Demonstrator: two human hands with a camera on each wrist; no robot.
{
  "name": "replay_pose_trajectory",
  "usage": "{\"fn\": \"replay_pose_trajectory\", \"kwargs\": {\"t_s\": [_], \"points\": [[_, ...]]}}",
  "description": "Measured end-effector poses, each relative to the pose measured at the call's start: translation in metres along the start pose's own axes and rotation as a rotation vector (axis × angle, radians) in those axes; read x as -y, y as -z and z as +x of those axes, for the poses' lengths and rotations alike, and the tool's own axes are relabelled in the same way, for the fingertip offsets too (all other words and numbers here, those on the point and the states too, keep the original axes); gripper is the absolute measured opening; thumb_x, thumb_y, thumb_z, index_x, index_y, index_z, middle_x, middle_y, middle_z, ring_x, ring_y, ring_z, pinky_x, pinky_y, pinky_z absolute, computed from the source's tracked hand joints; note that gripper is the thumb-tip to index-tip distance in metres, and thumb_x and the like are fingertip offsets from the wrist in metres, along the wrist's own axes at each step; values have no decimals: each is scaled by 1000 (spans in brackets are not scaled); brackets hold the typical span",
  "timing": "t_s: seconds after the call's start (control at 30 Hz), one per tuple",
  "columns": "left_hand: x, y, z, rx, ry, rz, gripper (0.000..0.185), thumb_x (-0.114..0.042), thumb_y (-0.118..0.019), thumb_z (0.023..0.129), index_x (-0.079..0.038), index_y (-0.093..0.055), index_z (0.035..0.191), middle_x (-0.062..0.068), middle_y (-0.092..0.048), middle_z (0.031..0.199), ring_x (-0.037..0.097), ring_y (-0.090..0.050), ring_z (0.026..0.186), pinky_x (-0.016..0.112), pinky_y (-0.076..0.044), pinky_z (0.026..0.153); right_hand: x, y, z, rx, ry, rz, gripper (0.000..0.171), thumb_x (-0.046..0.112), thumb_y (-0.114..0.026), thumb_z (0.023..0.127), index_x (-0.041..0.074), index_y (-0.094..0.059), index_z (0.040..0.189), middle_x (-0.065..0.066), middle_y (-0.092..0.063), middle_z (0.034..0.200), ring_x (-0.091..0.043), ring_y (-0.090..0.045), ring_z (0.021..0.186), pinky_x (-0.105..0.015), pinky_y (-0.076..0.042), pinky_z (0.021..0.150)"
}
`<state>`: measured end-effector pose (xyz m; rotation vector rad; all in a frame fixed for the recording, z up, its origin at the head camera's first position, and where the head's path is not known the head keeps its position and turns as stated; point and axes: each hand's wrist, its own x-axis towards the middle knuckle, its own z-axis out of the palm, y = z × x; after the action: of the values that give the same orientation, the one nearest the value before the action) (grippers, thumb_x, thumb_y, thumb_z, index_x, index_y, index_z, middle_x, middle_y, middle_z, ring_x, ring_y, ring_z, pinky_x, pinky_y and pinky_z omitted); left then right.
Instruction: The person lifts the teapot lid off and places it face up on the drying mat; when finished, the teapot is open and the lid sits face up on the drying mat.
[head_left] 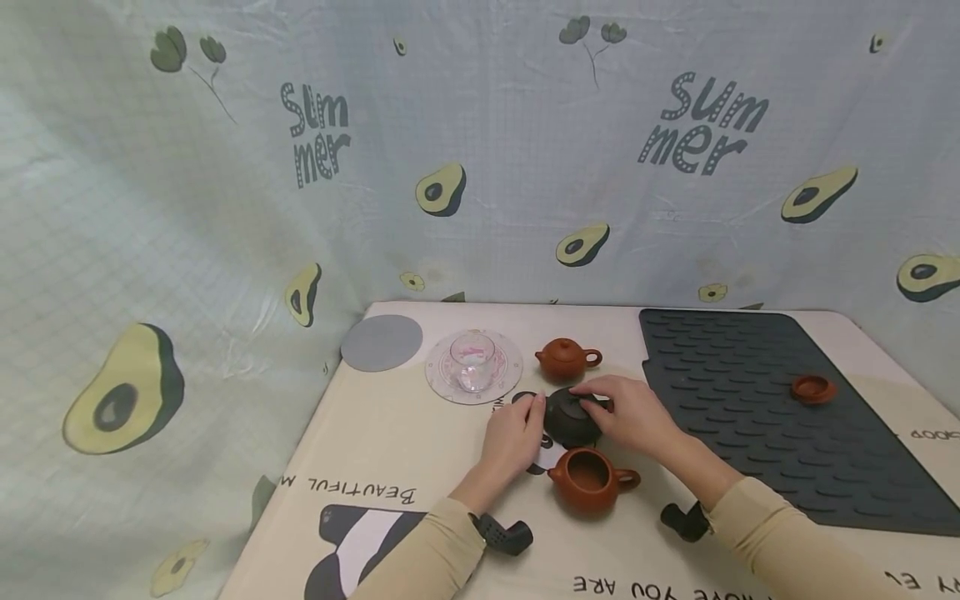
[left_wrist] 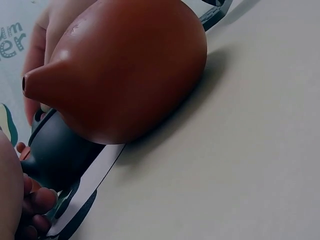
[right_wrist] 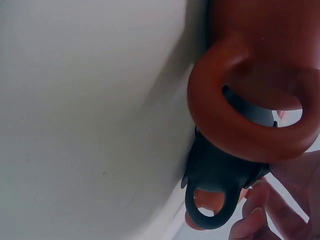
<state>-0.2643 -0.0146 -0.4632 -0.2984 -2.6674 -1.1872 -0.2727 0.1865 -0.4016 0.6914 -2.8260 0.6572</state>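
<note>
Pale surface (head_left: 390, 442), printed with black lettering and panda figures. Directly on it: grey disc (head_left: 382, 343) at far left corner; round patterned plate (head_left: 440, 382) near disc; lidded reddish-brown teapot (head_left: 564, 361); dark teapot (head_left: 564, 423) nearer; open reddish-brown teapot (head_left: 588, 497) nearest, spout leftward; large dark ribbed mat (head_left: 720, 417) along right side.

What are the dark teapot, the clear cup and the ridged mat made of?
Dark teapot: probably unglazed clay, matte, with only soft sheen. Clear cup: glass or plastic, glossy, see-through; can't tell which. Ridged mat: likely rubber or silicone, dull, with moulded-looking ridges.
</note>
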Motion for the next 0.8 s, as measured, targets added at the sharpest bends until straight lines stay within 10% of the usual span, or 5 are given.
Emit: {"fn": "replay_pose_trajectory", "kwargs": {"t_s": [0.8], "points": [[2, -2, -3, -11, 13, -19, 40, -37, -43, 110, -16, -62, 81, -4, -52, 67, 18, -51, 68, 32, -40, 62, -7, -8, -3, -76, 3, 42, 12, 17, -79, 92, 15, -76, 103, -2, -73, 103, -13, -61, 78, -38, -53, 71]]}}
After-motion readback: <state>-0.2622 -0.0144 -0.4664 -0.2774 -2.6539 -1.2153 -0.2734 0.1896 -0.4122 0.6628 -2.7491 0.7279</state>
